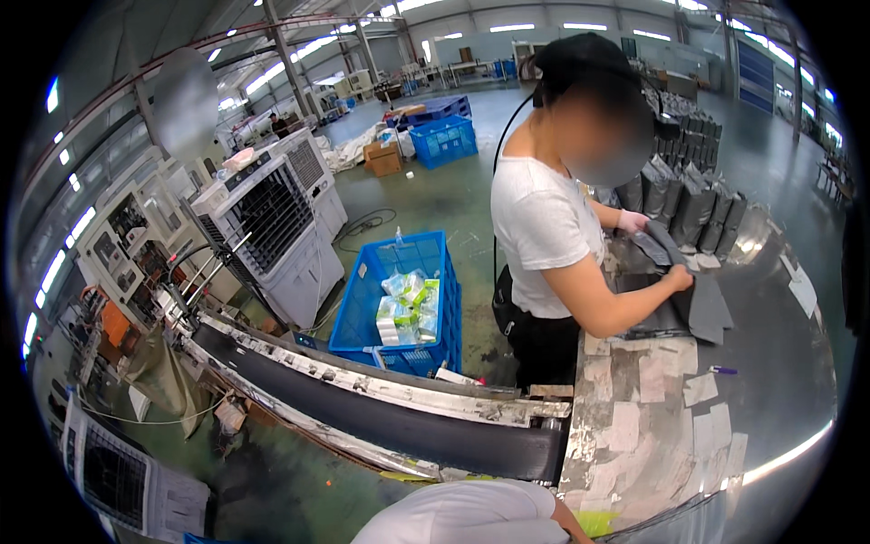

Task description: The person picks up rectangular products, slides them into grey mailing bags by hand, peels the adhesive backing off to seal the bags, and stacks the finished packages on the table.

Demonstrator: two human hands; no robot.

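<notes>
Neither of my hands is in the picture. At the lower edge a white sleeve (462,512) shows, with a short piece of bare arm (568,521) beyond it; the hand at its end is cut off. Close to that arm lies something yellow-green (596,522) on the worktable (625,426). Across the table a co-worker in a white T-shirt and black cap holds a dark grey plastic bag (666,247) in both hands. More dark grey bags (711,313) lie flat on the table before the co-worker.
A dark conveyor belt (381,408) runs from the left to the table. Behind it stand a blue crate (343,317) holding white-and-green packs (408,313) and a large air cooler (272,227). Filled grey bags (684,204) stand at the table's far end. A pen (723,370) lies on the table.
</notes>
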